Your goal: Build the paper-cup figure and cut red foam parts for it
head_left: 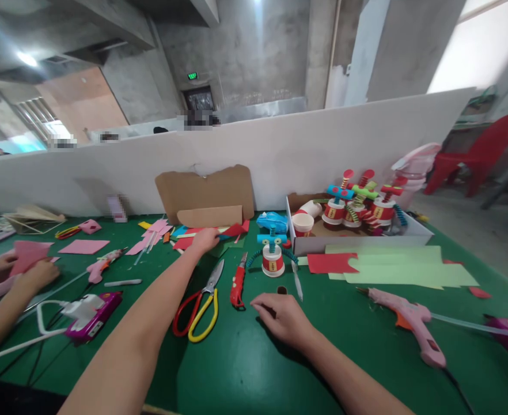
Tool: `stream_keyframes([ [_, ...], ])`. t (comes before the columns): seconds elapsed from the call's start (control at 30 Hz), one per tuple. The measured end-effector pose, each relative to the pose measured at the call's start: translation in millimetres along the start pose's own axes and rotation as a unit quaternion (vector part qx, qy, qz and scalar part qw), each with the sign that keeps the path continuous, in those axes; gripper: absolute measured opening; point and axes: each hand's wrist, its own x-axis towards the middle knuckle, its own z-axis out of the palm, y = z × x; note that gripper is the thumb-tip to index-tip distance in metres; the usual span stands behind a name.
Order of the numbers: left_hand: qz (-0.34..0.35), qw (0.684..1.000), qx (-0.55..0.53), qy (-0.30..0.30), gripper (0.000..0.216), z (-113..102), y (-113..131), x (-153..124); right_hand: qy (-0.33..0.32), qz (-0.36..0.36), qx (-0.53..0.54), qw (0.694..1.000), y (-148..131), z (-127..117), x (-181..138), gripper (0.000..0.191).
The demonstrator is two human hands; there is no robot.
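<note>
My left hand [206,239] reaches into a pile of coloured paper scraps [185,244] in front of a cardboard piece. Its fingers curl down among the scraps; what they grip is hidden. My right hand [285,317] rests on the green table, fingers curled in and thumb near the index finger, nothing visible in them. Just behind it lies a small brown round piece [282,290]. A paper-cup robot figure [273,259] with a blue head stands beyond. Between my hands lie a red utility knife [238,282] and scissors [202,305] with red and yellow handles.
A box [361,244] at the right back holds several cup figures. Green paper sheets [401,268] and a pink glue gun [409,317] lie at the right. Left are another glue gun [101,268], a purple power strip [93,317] and a co-worker's hands [38,276] holding red paper.
</note>
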Motion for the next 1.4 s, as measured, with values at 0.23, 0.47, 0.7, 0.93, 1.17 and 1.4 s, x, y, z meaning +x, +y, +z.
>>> stream_keyframes([
  [0.23,0.044,0.998,-0.011,-0.046,0.028,-7.3,-18.4,4.5,-0.011,0.003,0.002,1.0,-0.3,-0.6,-0.2,0.022],
  [0.47,0.107,0.993,0.009,-0.057,0.043,5.0,-10.8,-23.0,-0.022,-0.022,-0.007,1.0,-4.3,4.6,-1.6,0.023],
  [0.7,0.06,0.998,0.019,-0.025,0.035,11.0,3.9,-14.9,-0.03,-0.02,-0.012,0.999,-4.2,1.9,-0.8,0.023],
  [0.93,0.067,0.996,-0.01,-0.05,0.031,6.3,10.1,-1.9,-0.037,-0.022,-0.016,0.999,-2.3,5.3,-1.8,0.021],
  [1.17,0.057,0.998,-0.002,-0.041,0.036,8.7,26.8,14.6,-0.035,-0.006,-0.022,0.999,-0.2,3.3,-1.0,0.021],
  [1.4,0.038,0.998,-0.016,-0.039,0.04,2.8,16.7,23.7,-0.038,-0.001,-0.022,0.999,-0.2,3.0,-0.2,0.021],
])
